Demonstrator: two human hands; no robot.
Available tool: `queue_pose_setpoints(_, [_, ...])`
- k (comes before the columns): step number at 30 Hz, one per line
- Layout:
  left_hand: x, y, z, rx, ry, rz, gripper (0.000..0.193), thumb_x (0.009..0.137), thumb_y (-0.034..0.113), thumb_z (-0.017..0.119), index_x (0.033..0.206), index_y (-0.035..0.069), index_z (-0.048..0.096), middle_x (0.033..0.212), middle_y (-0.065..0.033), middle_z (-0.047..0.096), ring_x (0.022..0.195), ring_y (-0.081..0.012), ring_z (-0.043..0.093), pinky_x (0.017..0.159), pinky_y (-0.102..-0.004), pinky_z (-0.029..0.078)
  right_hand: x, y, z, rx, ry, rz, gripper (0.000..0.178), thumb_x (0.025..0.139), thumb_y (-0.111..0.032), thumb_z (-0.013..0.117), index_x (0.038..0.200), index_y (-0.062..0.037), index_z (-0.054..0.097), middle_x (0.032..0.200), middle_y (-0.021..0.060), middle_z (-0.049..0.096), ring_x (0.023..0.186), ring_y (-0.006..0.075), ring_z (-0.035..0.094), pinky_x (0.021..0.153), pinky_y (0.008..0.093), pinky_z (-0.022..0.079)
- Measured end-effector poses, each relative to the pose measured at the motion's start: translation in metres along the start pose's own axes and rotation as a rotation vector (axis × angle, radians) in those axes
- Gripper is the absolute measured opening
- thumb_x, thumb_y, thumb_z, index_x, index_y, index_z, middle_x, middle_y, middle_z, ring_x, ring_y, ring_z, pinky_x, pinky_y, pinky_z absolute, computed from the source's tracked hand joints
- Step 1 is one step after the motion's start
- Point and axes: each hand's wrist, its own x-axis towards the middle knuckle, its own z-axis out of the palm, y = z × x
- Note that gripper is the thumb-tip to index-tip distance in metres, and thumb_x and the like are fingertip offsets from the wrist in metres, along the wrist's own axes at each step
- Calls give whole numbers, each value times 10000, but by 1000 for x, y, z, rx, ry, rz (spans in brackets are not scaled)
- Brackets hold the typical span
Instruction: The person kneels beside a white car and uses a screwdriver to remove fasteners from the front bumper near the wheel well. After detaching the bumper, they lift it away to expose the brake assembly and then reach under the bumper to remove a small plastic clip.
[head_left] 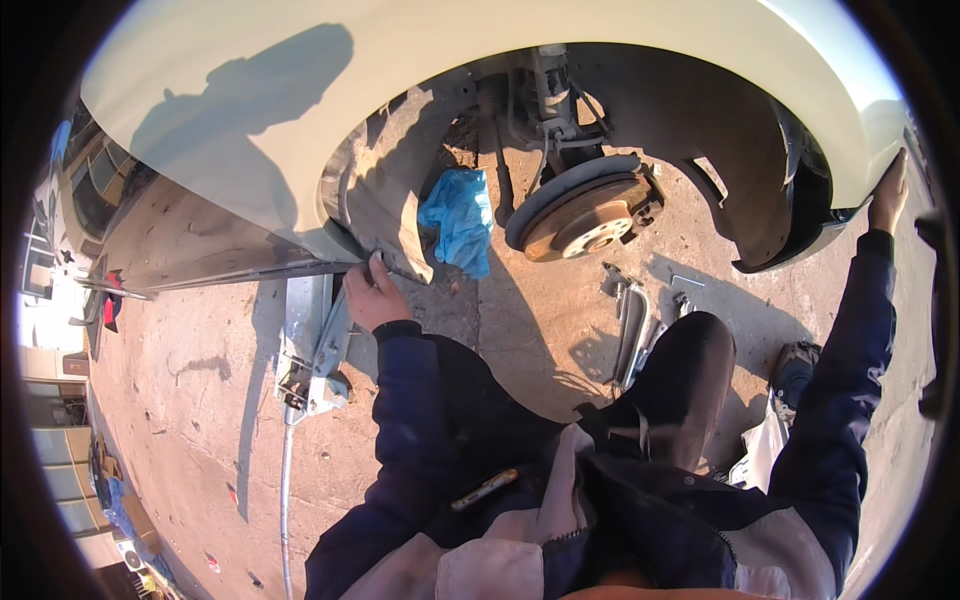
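A pale cream car fender (pixel 640 22) arches over an open wheel well. At its lower left end, my left hand (pixel 372 298) is closed round the bottom edge, thumb up; its other fingers are partly hidden. My right hand (pixel 888 198) grips the fender's far right edge, with its fingers lying along the panel. Between my arms, a rusty brake disc (pixel 590 225) sits bare on its hub below the strut (pixel 553 90). The dark wheel-arch liner (pixel 700 120) lines the right of the well.
A floor jack (pixel 308 340) with a long handle (pixel 287 500) stands beside my left arm. Blue crumpled plastic (pixel 460 215) lies under the well. Metal parts (pixel 630 330) lie near my knee (pixel 700 370). Another car (pixel 60 200) stands at the far left.
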Motion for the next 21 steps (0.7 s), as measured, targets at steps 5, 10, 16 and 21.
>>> queue_pose_setpoints(5, [20, 8, -30, 28, 10, 0, 1149, 835, 347, 985, 1636, -109, 300, 1693, -321, 314, 1576, -508, 343, 1293, -588, 356, -5, -6, -4, -4, -24, 12, 799, 1158, -659, 433, 1483, 20, 700, 1416, 168, 757, 1288, 242, 696, 1098, 368, 518])
queue_pose_setpoints(10, [52, 10, -53, 68, -55, 230, 1373, 801, 396, 1000, 1730, -110, 124, 1774, -382, 153, 1630, -553, 251, 1324, -612, 307, -7, -11, -6, -107, 12, 67, 866, 1151, -694, 396, 1554, 34, 639, 1548, 236, 679, 1462, 310, 621, 1203, 385, 451])
queue_pose_setpoints(16, [69, -7, -50, -2, -200, 308, 1425, 848, 451, 964, 1725, -150, 15, 1797, -413, 21, 1695, -559, 59, 1365, -617, 222, -25, -20, -3, -184, 6, 86, 881, 1153, -710, 337, 1633, -8, 569, 1646, 229, 595, 1541, 327, 546, 1262, 395, 395])
queue_pose_setpoints(21, [72, -12, -43, -58, -233, 261, 1465, 838, 543, 961, 1725, -153, 25, 1807, -390, 43, 1705, -522, 94, 1342, -584, 322, -33, -22, -5, -131, -37, 101, 897, 1139, -750, 366, 1702, -64, 490, 1666, 150, 585, 1528, 275, 545, 1265, 401, 399])
